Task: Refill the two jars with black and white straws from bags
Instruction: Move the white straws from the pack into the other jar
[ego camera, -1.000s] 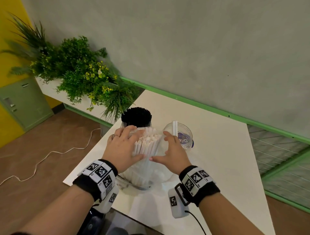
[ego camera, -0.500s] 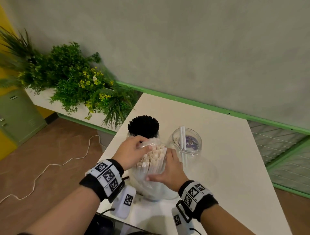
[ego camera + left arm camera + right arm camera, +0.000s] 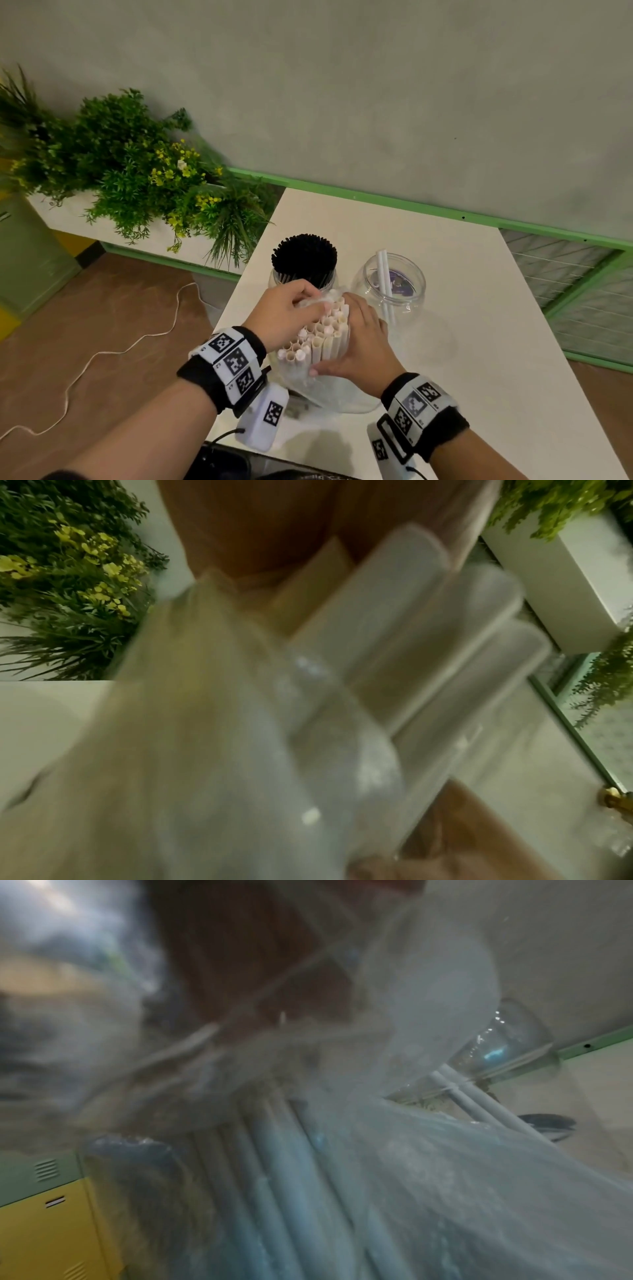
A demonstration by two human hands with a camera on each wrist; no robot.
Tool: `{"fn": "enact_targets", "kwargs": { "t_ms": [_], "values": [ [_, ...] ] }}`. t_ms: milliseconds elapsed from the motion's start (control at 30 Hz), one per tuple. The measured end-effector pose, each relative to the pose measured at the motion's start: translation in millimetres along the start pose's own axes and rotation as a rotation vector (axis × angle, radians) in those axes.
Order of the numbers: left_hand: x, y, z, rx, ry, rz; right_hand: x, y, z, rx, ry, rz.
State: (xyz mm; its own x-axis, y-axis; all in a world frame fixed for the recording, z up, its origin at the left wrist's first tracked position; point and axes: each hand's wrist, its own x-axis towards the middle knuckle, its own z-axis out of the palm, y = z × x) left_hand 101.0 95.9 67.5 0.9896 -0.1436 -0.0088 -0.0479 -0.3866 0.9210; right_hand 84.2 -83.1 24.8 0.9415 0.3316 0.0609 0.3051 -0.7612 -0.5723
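A clear plastic bag [image 3: 322, 387] stands on the white table [image 3: 479, 342], full of white straws [image 3: 325, 339] whose open ends poke out at the top. My left hand [image 3: 287, 311] pinches the bag's crumpled upper edge. My right hand [image 3: 363, 342] wraps the bundle of straws from the right, thumb across its front. Behind them one jar [image 3: 303, 270] is packed with black straws. The clear jar [image 3: 390, 291] to its right holds a couple of white straws. Both wrist views are blurred, showing bag film [image 3: 428, 1177] and white straws [image 3: 411, 631] close up.
A planter of green plants with yellow flowers [image 3: 137, 171] runs along the left, close to the black-straw jar. A white cord [image 3: 102, 353] trails over the brown floor. A grey wall with a green ledge [image 3: 411, 205] backs the table. Green and yellow cabinets [image 3: 30, 260] stand far left.
The left hand has pulled the bag's top down, so more of the white straw ends stand bare. The right hand has closed tighter around the bundle. The head view has shifted.
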Motion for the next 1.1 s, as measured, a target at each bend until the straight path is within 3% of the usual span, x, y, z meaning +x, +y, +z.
{"fn": "enact_targets", "kwargs": {
  "t_ms": [233, 433, 533, 767, 933, 1100],
  "values": [
    [-6, 5, -5, 0.011, -0.224, 0.063, -14, -1, 1, 0.066, 0.147, -0.011],
    [-4, 3, -2, 0.043, -0.180, 0.090, -11, 1, 0, 0.096, 0.124, -0.005],
    [-2, 0, -7, -0.016, -0.202, 0.021, -12, 5, 1, 0.094, 0.108, 0.016],
    [0, -4, -16, -0.278, -0.066, -0.204, -13, 11, 6, 0.018, 0.095, 0.040],
    [-14, -10, -39, -0.088, -0.103, -0.200, -11, 17, 5, -0.053, 0.092, 0.071],
    [-20, -22, -38, -0.328, 0.008, -0.249, -12, 16, 9, -0.070, 0.091, 0.099]
  ]
}}
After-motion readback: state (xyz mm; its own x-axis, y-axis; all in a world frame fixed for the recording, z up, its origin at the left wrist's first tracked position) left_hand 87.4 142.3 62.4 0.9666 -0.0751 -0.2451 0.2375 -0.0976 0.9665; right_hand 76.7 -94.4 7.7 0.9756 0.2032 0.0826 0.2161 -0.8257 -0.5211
